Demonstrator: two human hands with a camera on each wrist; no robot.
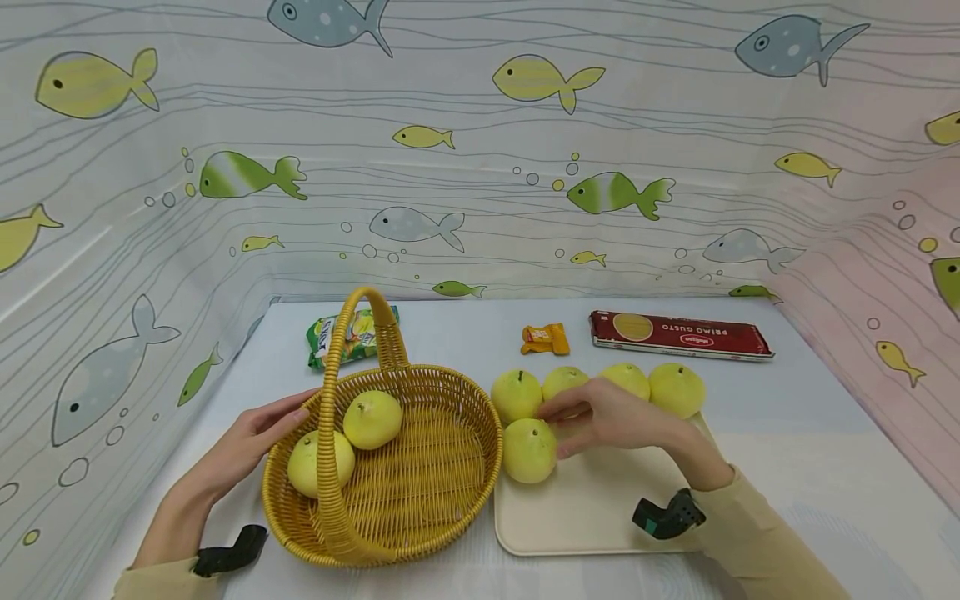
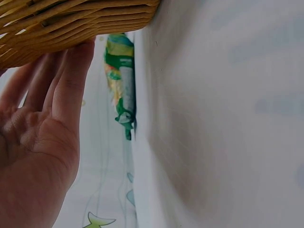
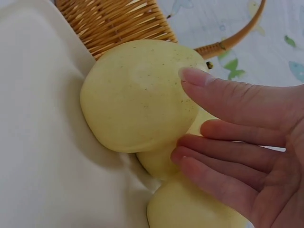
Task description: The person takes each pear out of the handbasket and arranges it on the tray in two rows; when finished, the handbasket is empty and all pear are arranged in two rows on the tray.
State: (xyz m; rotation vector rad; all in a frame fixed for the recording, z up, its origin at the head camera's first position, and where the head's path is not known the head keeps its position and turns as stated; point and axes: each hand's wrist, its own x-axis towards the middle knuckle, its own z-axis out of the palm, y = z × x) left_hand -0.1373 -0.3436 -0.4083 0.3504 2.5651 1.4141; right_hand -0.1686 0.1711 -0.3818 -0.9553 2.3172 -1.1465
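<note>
A yellow wicker basket (image 1: pixel 427 533) with a tall arched handle holds two pale yellow pears, one pear (image 1: pixel 372 420) behind the other pear (image 1: pixel 306 463). My left hand (image 1: pixel 243 442) holds the basket's left rim, thumb over the edge; in the left wrist view its fingers (image 2: pixel 71 90) lie against the outer wicker. My right hand (image 1: pixel 618 414) is at a pear (image 1: pixel 529 451) on the cream tray (image 1: pixel 592 517). In the right wrist view the thumb overlaps this pear (image 3: pixel 137 95) and the other fingers extend beside it, not closed round it; contact is unclear.
Several more pears (image 1: pixel 677 390) sit along the tray's back edge. Behind them lie a dark red package (image 1: pixel 681 335) and a small orange packet (image 1: pixel 545 339). A green snack bag (image 1: pixel 360 333) lies behind the basket. Fish-patterned sheeting (image 1: pixel 487 250) forms the walls.
</note>
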